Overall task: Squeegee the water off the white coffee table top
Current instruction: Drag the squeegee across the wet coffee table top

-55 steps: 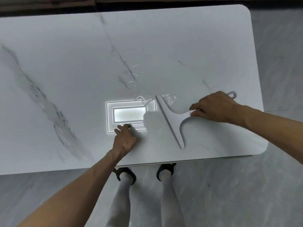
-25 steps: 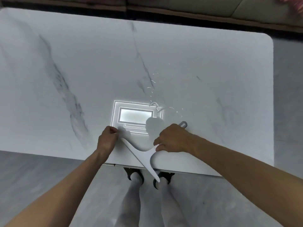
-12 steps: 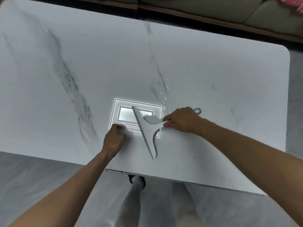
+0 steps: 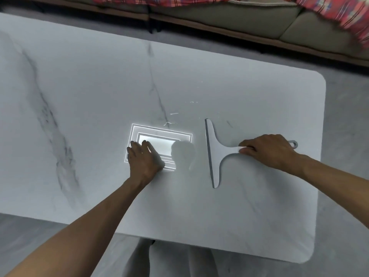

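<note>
Right hand: the right hand (image 4: 267, 151) is wrapped around the handle of the white squeegee (image 4: 214, 154), so it can drag it.
Squeegee: its long edge lies on the coffee table (image 4: 79, 86), just below the last water drops (image 4: 171, 116).
Left hand: the left hand (image 4: 144, 158) lies flat, fingers close together, likely to steady the person.
Under it: a bright light reflection (image 4: 159, 144).

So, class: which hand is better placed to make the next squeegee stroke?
Right. The right hand already grips the white T-shaped squeegee, beside remaining water droplets; the left hand rests flat on the white marble tabletop.
</note>
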